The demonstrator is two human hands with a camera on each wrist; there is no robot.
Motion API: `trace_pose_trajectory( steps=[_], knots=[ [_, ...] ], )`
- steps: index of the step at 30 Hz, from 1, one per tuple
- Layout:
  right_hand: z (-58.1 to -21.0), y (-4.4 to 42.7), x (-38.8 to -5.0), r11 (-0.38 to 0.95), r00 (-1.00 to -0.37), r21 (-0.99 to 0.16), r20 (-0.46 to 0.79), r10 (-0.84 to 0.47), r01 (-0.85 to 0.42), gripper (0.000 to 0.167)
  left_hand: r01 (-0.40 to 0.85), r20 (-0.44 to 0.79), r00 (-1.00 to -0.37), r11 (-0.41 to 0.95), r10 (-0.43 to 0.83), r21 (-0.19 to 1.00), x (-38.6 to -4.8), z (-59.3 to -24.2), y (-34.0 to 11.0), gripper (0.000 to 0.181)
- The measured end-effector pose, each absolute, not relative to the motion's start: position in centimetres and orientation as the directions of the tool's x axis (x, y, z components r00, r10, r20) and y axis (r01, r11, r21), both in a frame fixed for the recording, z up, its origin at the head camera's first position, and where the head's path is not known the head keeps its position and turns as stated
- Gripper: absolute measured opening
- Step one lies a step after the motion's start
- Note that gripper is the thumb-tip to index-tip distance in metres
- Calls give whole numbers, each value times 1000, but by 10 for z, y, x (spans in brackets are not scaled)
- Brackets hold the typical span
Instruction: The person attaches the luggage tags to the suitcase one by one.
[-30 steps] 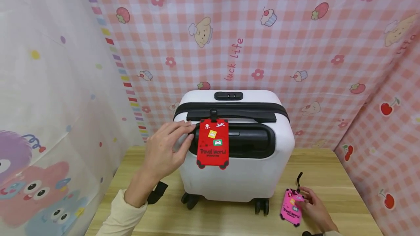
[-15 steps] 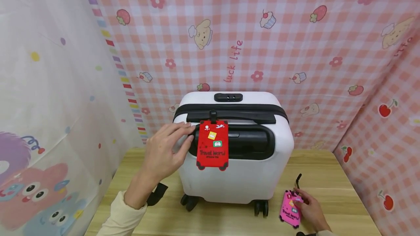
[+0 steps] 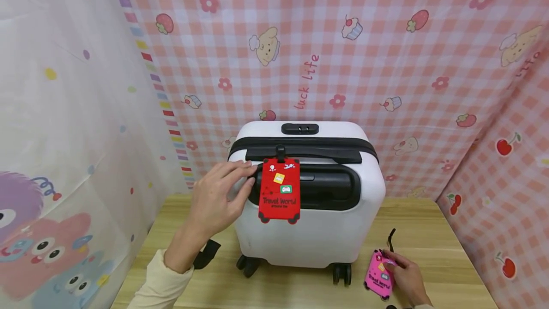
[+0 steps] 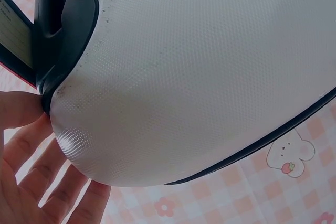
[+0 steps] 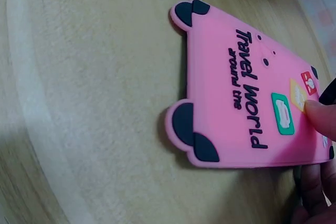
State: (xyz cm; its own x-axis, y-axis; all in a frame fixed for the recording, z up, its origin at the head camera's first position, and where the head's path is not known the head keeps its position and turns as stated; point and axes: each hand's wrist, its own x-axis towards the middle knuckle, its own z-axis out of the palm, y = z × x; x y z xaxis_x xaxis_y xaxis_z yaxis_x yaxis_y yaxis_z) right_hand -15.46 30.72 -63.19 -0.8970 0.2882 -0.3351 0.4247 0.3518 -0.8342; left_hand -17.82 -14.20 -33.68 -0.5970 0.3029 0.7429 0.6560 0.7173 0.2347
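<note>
A white suitcase (image 3: pixel 300 240) with black trim stands upright on its wheels. From its black handle (image 3: pixel 326 154) hangs a red luggage tag (image 3: pixel 279 209) lettered "Travel World". At the suitcase's upper left corner rests my left hand (image 3: pixel 218 199); its fairly straight fingers touch the shell, as the left wrist view shows. To the right of the suitcase, my right hand (image 3: pixel 409 278) pinches a pink luggage tag (image 3: pixel 378 278), thumb on its face and fingers below. The pink tag (image 5: pixel 220 87) is low over the table, and its black strap (image 3: pixel 391 240) sticks up behind it.
The wooden table (image 3: pixel 422 223) carries everything. A black strap piece (image 3: pixel 207 254) shows beside my left wrist. Behind the suitcase hangs a pink checked cloth (image 3: pixel 326 37); a white printed cloth (image 3: pixel 86 132) closes off the left side. Black wheels (image 3: pixel 341 273) stand near the pink tag.
My right hand and wrist have shifted slightly left, still pinching the pink luggage tag. My left hand stays on the suitcase corner. The head view has tilted a little.
</note>
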Motion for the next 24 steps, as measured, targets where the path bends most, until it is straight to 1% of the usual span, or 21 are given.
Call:
trace_pose_trajectory(
  steps=[7,12,18,24],
  knots=[
    [-631,305,-155,330,-895,-846,-322,310,418,41,659,744,-590,719,312,221,-179,-337,-143,24],
    [-631,303,-157,316,-890,-857,-295,349,408,35,674,756,-568,711,325,201,-182,-337,-144,23],
    [-630,299,-157,354,-886,-854,-227,405,381,28,687,769,-547,703,329,187,-185,-337,-146,22],
    [-627,298,-154,429,-895,-831,-168,412,354,26,690,770,-544,701,334,183,-186,-337,-147,22]
  ],
)
